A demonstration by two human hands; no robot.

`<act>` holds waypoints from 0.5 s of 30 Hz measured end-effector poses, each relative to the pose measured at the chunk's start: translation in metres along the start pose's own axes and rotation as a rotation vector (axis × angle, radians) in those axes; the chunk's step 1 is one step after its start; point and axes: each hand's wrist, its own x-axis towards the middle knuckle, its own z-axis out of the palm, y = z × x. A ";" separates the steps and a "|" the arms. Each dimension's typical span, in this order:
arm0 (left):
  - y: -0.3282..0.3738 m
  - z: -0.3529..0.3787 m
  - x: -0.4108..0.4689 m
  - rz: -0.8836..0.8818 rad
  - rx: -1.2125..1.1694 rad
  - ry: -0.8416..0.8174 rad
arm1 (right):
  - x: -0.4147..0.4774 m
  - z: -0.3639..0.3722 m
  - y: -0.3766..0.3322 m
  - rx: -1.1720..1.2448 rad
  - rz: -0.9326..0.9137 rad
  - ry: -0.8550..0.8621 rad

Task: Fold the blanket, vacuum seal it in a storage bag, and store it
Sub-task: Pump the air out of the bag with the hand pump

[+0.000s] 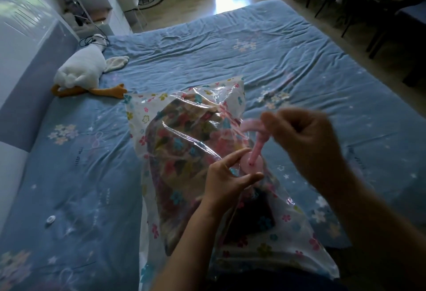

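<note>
Storage bag (184, 111): its near end lies at the person's lap and its long axis runs away to the far left across the bed; the film is still loose and puffed.
Blanket (179, 152): folded, floral, fully inside the bag, at the middle of the bed's near half.
Valve (250, 164): a pink disc on the bag's top face, right of the blanket's middle.
Hand pump (257, 145): stands foot-down on the valve, shaft leaning slightly right, curved handle on top.
Left hand (227, 180): nearer, low on the bag, forefinger and thumb pinching the valve rim on either side.
Right hand (306, 138): raised above and right of the valve, blurred, clenched on the pump handle, so the stroke should run down the shaft.
Bed sheet (230, 44): blue, wrinkled.
Goose plush (80, 69): far left, well apart.
</note>
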 end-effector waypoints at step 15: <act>-0.007 -0.003 -0.005 -0.010 -0.006 -0.026 | -0.021 0.012 0.035 -0.084 0.150 -0.080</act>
